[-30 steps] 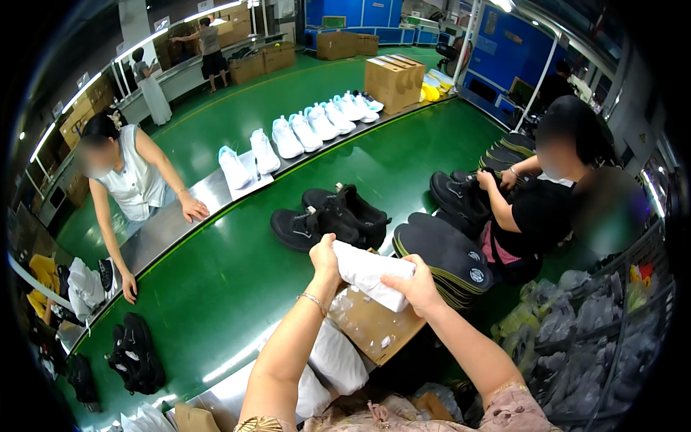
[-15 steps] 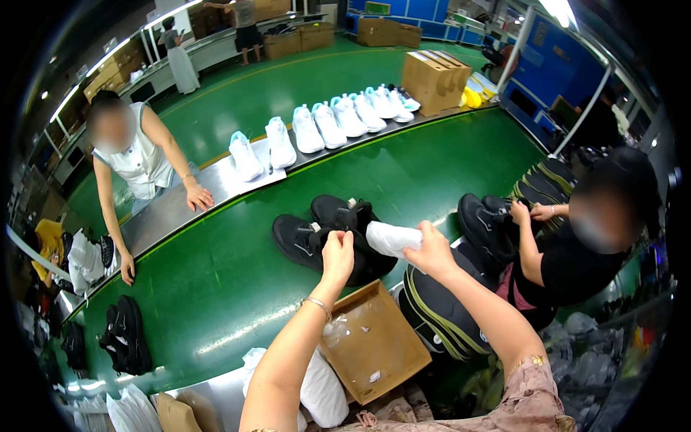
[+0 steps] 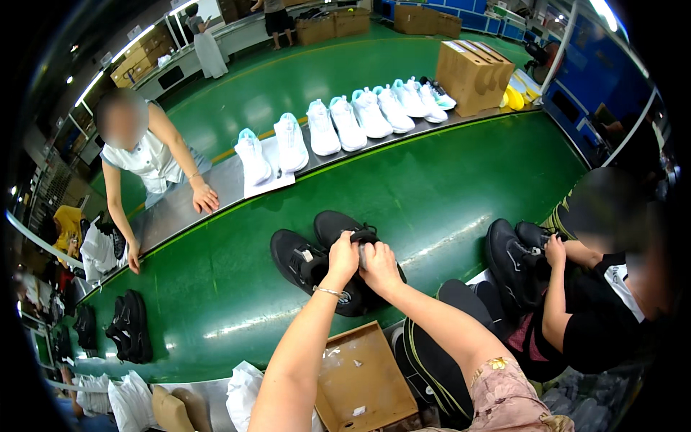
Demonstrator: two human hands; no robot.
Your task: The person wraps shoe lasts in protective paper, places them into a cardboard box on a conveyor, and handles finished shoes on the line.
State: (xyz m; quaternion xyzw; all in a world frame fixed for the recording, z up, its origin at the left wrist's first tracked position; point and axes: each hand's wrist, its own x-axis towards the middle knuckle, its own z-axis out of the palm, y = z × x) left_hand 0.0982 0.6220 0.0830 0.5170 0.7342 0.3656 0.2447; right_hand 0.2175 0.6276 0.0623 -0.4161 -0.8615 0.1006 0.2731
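On the green belt in front of me stand a pair of black shoes, the left one [image 3: 289,257] and the right one [image 3: 335,225]. My left hand [image 3: 342,256] is closed on the tongue area of the right shoe. Against it, my right hand [image 3: 381,268] is at the same shoe's opening, its fingers curled around a white stuffing wad [image 3: 363,256]. Only a small pale bit of the wad shows between my hands; the rest is hidden by the fingers and the shoe.
An open cardboard box [image 3: 366,378] with scraps lies below my hands, beside white bags [image 3: 243,392]. White sneakers [image 3: 324,129] line the far ledge near a carton [image 3: 471,79]. A co-worker at right handles black shoes [image 3: 512,263]; another leans at the far left. More black shoes [image 3: 131,327] stand left.
My right hand has brought the white wad left and down into the right shoe's opening, where it is mostly hidden. My hands are now together. The whole view has shifted slightly.
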